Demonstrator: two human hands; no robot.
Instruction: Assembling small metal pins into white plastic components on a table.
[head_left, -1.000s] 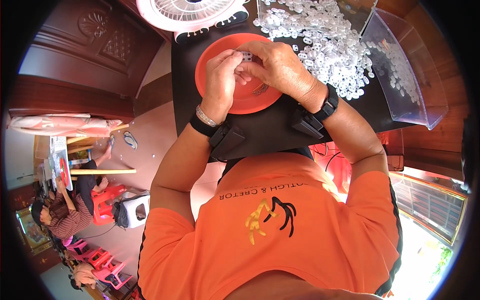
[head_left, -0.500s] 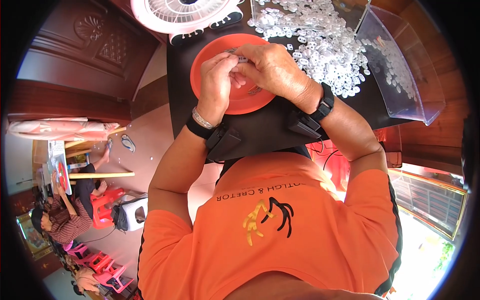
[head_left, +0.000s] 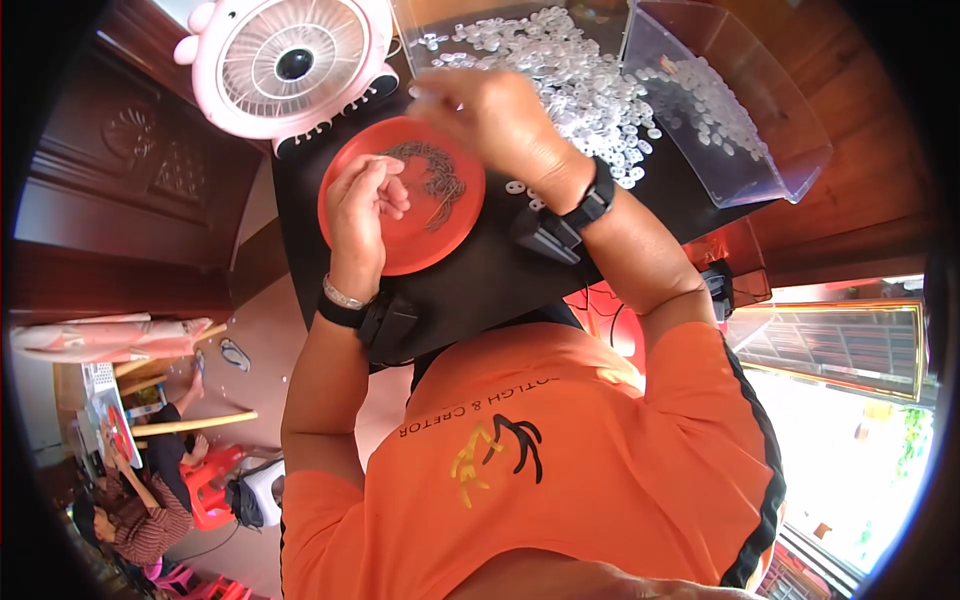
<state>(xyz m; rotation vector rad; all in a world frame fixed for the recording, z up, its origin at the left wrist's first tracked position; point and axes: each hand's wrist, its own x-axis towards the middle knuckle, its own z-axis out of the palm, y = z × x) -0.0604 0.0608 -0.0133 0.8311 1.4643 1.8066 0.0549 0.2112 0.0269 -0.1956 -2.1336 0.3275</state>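
Hands have parted: right hand (head_left: 500, 120) lifted toward white ring pile (head_left: 580, 80), fingers pinching something unclear; left hand (head_left: 362, 205) curled loosely over red plate (head_left: 440, 245) — fetching another piece, likely.

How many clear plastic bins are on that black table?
2: one clear bin at the table's far right, holding some white rings, and another at the far edge, partly cut off, beside the pink fan.

Orange round plate (head_left: 372, 250): shallow, lying flat on the black tabletop, holding a small tangle of thin dark wire-like pieces (head_left: 432, 175) in its upper half. White ring-shaped parts (head_left: 590, 85): small, flat, piled loosely just right of the plate, a few stragglers scattered near its rim.
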